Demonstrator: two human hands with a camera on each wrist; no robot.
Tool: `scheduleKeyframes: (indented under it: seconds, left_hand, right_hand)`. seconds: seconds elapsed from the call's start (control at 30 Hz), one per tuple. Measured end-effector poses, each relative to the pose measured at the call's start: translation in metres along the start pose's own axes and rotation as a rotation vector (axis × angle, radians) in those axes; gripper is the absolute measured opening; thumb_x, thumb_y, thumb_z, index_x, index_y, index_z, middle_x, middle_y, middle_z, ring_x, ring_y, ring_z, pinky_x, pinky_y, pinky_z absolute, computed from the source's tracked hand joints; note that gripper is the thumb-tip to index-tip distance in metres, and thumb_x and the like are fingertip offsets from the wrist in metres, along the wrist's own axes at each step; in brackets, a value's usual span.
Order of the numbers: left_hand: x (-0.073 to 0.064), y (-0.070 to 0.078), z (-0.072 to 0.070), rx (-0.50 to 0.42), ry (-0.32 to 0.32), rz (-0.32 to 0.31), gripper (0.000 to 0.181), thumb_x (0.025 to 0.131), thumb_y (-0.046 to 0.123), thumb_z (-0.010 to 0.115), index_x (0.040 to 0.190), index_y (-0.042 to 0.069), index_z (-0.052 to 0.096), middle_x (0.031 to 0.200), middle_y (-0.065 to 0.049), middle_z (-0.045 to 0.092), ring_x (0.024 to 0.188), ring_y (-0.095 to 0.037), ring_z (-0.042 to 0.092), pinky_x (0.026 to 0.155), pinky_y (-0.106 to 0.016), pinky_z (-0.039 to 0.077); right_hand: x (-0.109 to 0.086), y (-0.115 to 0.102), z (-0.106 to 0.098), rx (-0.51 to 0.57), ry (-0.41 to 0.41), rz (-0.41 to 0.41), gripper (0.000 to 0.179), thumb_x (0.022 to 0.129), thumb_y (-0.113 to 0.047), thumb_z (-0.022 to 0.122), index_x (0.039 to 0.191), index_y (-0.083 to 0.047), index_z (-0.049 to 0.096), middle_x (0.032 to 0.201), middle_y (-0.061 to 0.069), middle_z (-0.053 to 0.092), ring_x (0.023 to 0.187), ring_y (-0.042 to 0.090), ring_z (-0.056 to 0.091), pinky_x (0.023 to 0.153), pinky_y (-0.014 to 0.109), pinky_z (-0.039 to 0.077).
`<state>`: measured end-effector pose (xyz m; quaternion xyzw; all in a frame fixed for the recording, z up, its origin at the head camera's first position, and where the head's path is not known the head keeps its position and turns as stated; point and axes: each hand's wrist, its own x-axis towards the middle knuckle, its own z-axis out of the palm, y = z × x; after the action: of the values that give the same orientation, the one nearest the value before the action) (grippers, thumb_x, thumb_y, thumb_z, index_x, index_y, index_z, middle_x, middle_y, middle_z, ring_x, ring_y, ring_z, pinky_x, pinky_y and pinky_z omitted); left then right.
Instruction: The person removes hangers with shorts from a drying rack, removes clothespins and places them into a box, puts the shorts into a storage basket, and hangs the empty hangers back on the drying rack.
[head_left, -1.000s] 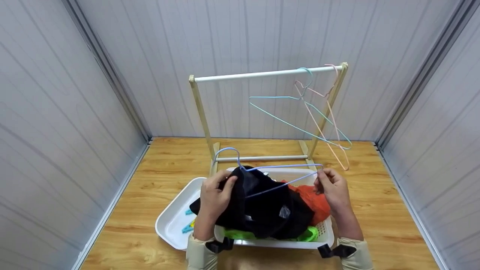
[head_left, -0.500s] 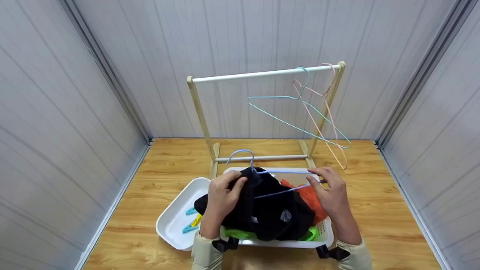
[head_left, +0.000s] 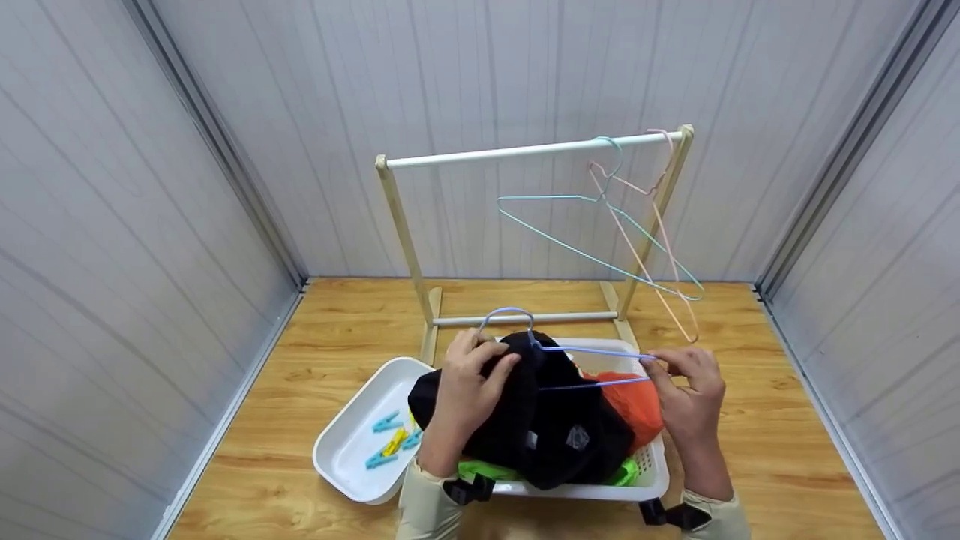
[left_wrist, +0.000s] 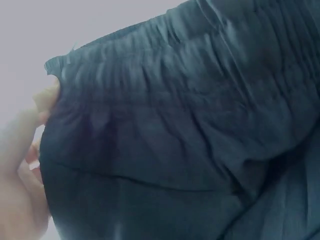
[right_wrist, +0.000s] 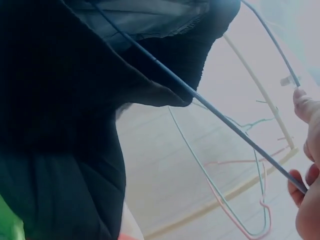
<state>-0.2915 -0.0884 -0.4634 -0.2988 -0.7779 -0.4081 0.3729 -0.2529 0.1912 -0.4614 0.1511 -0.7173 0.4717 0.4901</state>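
Black elastic-waist pants hang bunched over the basket between my hands. My left hand pinches their waistband, whose gathers fill the left wrist view. A blue-purple wire hanger reaches into the waist opening with its left part hidden in the cloth. Its hook stands up above the waistband. My right hand holds the hanger's bare right end between thumb and fingers. In the right wrist view, the hanger's lower bar crosses into the open waist.
A white basket under the pants holds orange cloth and green cloth. Left of it, a white tray contains teal and yellow clothespins. Behind, a rack carries a teal hanger and a pink hanger.
My left hand, the pants' waistband and the hanger's hook have shifted right. The hanger's left part sits deeper in the waist. My right hand moved in, then back out right.
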Motion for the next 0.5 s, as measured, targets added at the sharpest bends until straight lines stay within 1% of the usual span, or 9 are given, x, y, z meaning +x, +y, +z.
scheduleKeyframes:
  seconds: [0.1, 0.17, 0.33, 0.43, 0.5]
  left_hand:
    - [0.002, 0.003, 0.006, -0.008, -0.007, 0.002, 0.015, 0.088, 0.024, 0.074, 0.088, 0.008, 0.073, 0.086, 0.0, 0.06, 0.08, -0.015, 0.055, 0.075, -0.031, 0.044]
    - [0.003, 0.004, 0.01, -0.026, -0.011, 0.012, 0.016, 0.088, 0.023, 0.074, 0.089, 0.007, 0.073, 0.086, 0.0, 0.062, 0.08, -0.014, 0.058, 0.073, -0.029, 0.046]
    - [0.005, 0.004, 0.015, -0.069, 0.001, 0.036, 0.015, 0.086, 0.02, 0.076, 0.09, 0.006, 0.073, 0.086, -0.001, 0.065, 0.077, -0.011, 0.061, 0.068, -0.026, 0.049]
    - [0.006, 0.004, 0.017, -0.102, 0.014, 0.031, 0.012, 0.085, 0.018, 0.077, 0.087, 0.006, 0.073, 0.083, 0.0, 0.066, 0.073, -0.009, 0.061, 0.065, -0.023, 0.05]
    - [0.005, 0.004, 0.017, -0.122, 0.02, 0.018, 0.011, 0.084, 0.016, 0.078, 0.085, 0.007, 0.073, 0.082, 0.001, 0.066, 0.071, -0.008, 0.061, 0.063, -0.022, 0.05]
  right_hand:
    - [0.001, 0.001, -0.007, -0.015, 0.027, 0.001, 0.025, 0.059, 0.025, 0.076, 0.076, 0.007, 0.07, 0.067, 0.017, 0.056, 0.07, 0.015, 0.045, 0.066, 0.021, 0.034]
    - [0.001, 0.003, -0.011, -0.027, 0.04, -0.005, 0.024, 0.06, 0.023, 0.077, 0.076, 0.007, 0.07, 0.067, 0.017, 0.055, 0.069, 0.017, 0.044, 0.066, 0.021, 0.033]
    - [0.002, 0.007, -0.018, -0.021, 0.063, -0.034, 0.014, 0.068, 0.008, 0.081, 0.076, 0.008, 0.069, 0.067, 0.018, 0.054, 0.068, 0.019, 0.044, 0.069, 0.023, 0.03]
    - [0.001, 0.009, -0.02, -0.016, 0.074, -0.039, 0.016, 0.072, 0.001, 0.082, 0.076, 0.009, 0.069, 0.067, 0.019, 0.054, 0.07, 0.015, 0.044, 0.07, 0.024, 0.03]
    - [0.0, 0.01, -0.021, -0.02, 0.083, -0.037, 0.017, 0.072, -0.002, 0.083, 0.076, 0.008, 0.07, 0.067, 0.02, 0.054, 0.072, 0.012, 0.044, 0.07, 0.023, 0.03]
